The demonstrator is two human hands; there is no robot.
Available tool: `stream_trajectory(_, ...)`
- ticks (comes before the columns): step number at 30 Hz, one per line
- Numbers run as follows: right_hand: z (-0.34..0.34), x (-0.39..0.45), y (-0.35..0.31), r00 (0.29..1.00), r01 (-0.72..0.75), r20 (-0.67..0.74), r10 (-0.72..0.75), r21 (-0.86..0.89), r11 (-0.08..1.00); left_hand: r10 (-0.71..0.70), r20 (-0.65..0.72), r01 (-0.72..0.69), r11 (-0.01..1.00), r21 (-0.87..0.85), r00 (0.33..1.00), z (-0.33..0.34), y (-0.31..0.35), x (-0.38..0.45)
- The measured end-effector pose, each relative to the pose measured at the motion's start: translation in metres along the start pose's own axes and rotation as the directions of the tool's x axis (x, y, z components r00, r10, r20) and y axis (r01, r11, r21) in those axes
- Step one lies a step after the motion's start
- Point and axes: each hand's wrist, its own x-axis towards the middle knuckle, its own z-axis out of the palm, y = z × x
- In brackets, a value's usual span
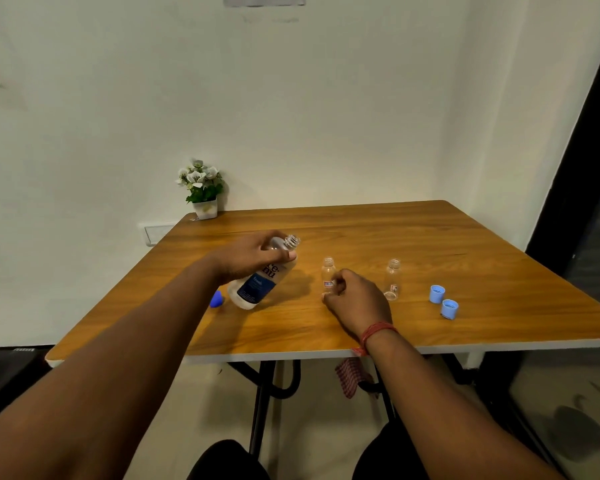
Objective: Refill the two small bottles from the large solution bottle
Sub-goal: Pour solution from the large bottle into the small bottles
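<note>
Left hand (253,258) wraps over the shoulder of the large solution bottle (262,282), fingers clamped around its upper body just below the neck. Beneath both hands spreads the wooden table (361,233), a smooth slab with warm orange-brown grain and a pale edge band along the near side. Tilted in that grip, the large bottle is a translucent plastic cylinder whose base sits low toward the wrist while its threaded, uncapped mouth angles up and away past the fingertips; a dark blue label with pale lettering wraps its middle. Far beyond the left hand, at the back corner of the table, stands a small potted plant (201,188) with white blossoms and green leaves in a square white pot. Right hand (355,299) rests near the table's front, fingers curled together around the lower part of the first small bottle (328,273), a clear, narrow, round vial with an open threaded neck and a small red-and-white label; its base is hidden by the fingers. Just to the right of that hand stands the second small bottle (392,280), the same clear shape, upright, uncapped and untouched. Further right of it lie two light blue caps (443,302), short ribbed plastic cylinders, close to each other. Tucked behind the left wrist, a rounded dark blue cap (217,299) peeks out on the tabletop.
</note>
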Motion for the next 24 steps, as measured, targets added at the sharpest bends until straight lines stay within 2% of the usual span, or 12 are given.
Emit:
stream_trajectory(3, 0.002, 0.003, -0.003, 1.000, 0.007, 0.013, -0.007, -0.008, 1.000, 0.007, 0.007, -0.008, 0.982, 0.188, 1.000, -0.002, 0.006, 0.003)
stream_trajectory(8, 0.004, 0.011, -0.003, 0.998, 0.069, 0.005, -0.069, 0.023, 0.997, -0.004, 0.026, -0.006, 0.924, 0.383, 1.000, -0.003, 0.009, 0.008)
stream_trajectory(16, 0.002, 0.020, 0.002, 0.984, 0.171, -0.052, -0.168, 0.067, 0.983, -0.053, 0.042, 0.025, 0.869, 0.494, 0.998, -0.003, 0.011, 0.013)
stream_trajectory(24, 0.005, 0.019, 0.005, 0.979, 0.194, -0.066, -0.190, 0.059, 0.979, -0.073, 0.040, 0.040, 0.842, 0.538, 0.996, 0.002, 0.015, 0.014)
